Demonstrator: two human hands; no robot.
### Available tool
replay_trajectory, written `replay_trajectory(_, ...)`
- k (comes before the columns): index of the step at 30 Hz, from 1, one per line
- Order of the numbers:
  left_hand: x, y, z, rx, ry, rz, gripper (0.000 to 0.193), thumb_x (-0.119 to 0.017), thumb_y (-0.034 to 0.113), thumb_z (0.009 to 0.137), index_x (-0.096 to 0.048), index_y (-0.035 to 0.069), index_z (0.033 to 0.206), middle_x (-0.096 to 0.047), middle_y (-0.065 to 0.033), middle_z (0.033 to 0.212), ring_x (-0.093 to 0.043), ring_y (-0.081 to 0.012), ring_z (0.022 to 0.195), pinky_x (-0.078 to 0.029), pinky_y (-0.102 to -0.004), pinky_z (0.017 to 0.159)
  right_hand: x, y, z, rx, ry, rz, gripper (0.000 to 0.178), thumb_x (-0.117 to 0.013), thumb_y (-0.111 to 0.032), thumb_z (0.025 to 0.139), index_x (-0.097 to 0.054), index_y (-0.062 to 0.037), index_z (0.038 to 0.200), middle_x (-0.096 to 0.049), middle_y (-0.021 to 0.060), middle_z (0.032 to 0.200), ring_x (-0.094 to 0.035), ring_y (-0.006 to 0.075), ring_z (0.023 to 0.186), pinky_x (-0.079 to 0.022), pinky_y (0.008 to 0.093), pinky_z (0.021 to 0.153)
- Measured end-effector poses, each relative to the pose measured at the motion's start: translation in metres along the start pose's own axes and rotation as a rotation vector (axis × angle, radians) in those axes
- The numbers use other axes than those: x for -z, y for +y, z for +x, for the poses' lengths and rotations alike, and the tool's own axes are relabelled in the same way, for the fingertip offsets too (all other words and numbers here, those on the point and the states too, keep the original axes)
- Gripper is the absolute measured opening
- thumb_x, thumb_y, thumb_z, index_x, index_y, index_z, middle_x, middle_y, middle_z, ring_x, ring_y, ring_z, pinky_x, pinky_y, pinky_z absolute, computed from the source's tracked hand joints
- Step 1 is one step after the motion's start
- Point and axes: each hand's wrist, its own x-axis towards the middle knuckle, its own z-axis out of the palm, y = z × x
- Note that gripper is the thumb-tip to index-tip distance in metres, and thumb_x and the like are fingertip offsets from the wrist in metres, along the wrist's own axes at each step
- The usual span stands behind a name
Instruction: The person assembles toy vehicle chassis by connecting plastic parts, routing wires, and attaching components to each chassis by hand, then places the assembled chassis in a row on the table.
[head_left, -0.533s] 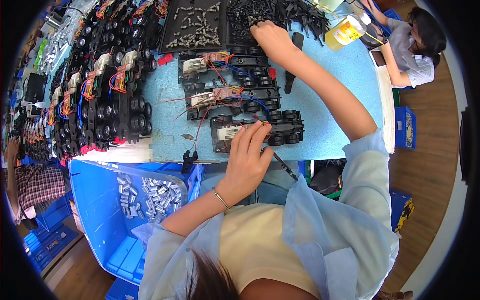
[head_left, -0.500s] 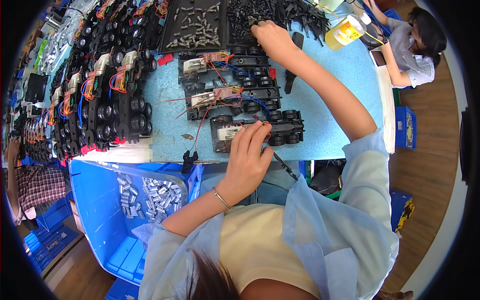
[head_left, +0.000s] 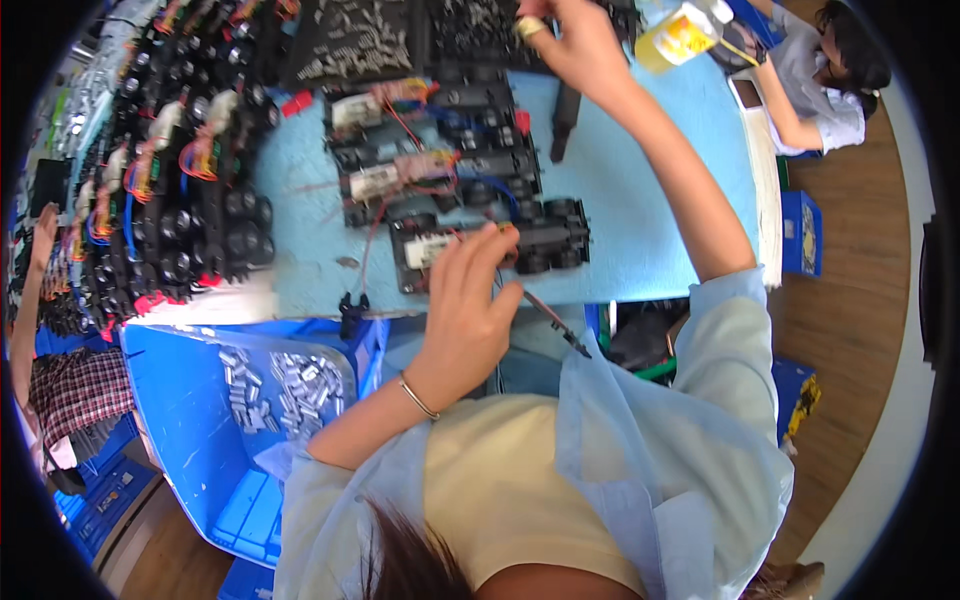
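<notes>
A black wheeled toy vehicle chassis (head_left: 548, 232) lies at the table's near edge, with a white block and wires on it. My left hand (head_left: 468, 300) rests on this chassis, fingers bent over its wired end and holding it down. A thin dark piece on a wire (head_left: 560, 328) hangs past the edge beside that hand. My right hand (head_left: 580, 45) is raised at the far side, near the tray of small black parts (head_left: 470, 40). It wears a yellowish band on one digit; its fingertips are smeared and partly cut off by the upper edge.
Two similar chassis (head_left: 420, 175) lie beyond the held one. A tray of small metal springs (head_left: 350, 45) stands at the back. Many chassis (head_left: 190, 190) crowd the left. A blue bin (head_left: 190, 400) contains metal pieces. A yellow bottle (head_left: 680, 40) and another person (head_left: 820, 80) are at right.
My right hand has lifted off the black parts and shifted slightly right and away. My left hand stays on the chassis. The whole view has shifted a little.
</notes>
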Motion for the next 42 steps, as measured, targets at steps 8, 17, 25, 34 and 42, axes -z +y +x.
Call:
replay_trajectory(8, 0.008, 0.001, 0.003, 0.05, -0.016, -0.024, 0.014, -0.066, -0.001, 0.07, -0.056, 0.002, 0.078, -0.052, -0.0174, 0.128, -0.047, -0.0373, 0.123, -0.034, -0.0528, 0.102, 0.03, -0.085, -0.128, 0.185, -0.327, -0.014, 0.033, -0.064, 0.011, 0.066, -0.05, -0.0027, 0.092, -0.061, 0.0087, 0.09, -0.059, 0.0296, 0.082, -0.048, 0.0361, 0.072)
replay_trajectory(17, 0.008, 0.004, 0.001, 0.062, -0.056, -0.021, 0.015, -0.067, -0.001, 0.069, -0.057, 0.003, 0.079, -0.052, -0.0151, 0.128, -0.046, -0.0365, 0.124, -0.03, -0.0548, 0.105, 0.012, -0.082, -0.14, 0.186, -0.341, 0.029, 0.033, -0.064, 0.01, 0.061, -0.049, -0.0034, 0.088, -0.06, 0.0099, 0.086, -0.059, 0.0287, 0.079, -0.047, 0.0357, 0.066)
replay_trajectory(25, 0.011, 0.003, 0.0, 0.07, -0.078, -0.022, 0.015, -0.067, -0.001, 0.07, -0.057, 0.004, 0.08, -0.052, -0.0138, 0.128, -0.046, -0.0357, 0.124, -0.029, -0.0555, 0.106, 0.016, -0.081, -0.142, 0.115, -0.299, 0.08, 0.031, -0.063, 0.009, 0.063, -0.048, -0.0031, 0.087, -0.059, 0.0105, 0.083, -0.058, 0.0292, 0.075, -0.047, 0.037, 0.064)
replay_trajectory(34, 0.009, 0.003, 0.003, 0.065, -0.068, -0.042, 0.015, -0.067, -0.001, 0.07, -0.058, 0.003, 0.081, -0.052, -0.0145, 0.127, -0.046, -0.036, 0.124, -0.03, -0.0549, 0.106, 0.013, -0.082, -0.139, 0.222, -0.295, -0.008, 0.031, -0.061, 0.01, 0.063, -0.046, -0.0032, 0.086, -0.06, 0.0106, 0.084, -0.06, 0.0285, 0.077, -0.048, 0.0356, 0.063)
replay_trajectory(42, 0.01, 0.007, 0.007, 0.081, -0.079, -0.027, 0.015, -0.066, -0.001, 0.069, -0.058, 0.003, 0.08, -0.054, -0.0152, 0.125, -0.048, -0.0367, 0.122, -0.031, -0.0542, 0.105, 0.005, -0.069, -0.152, 0.233, -0.226, 0.109, 0.031, -0.064, 0.008, 0.066, -0.05, -0.0015, 0.092, -0.061, 0.0115, 0.089, -0.061, 0.0292, 0.081, -0.05, 0.0349, 0.065)
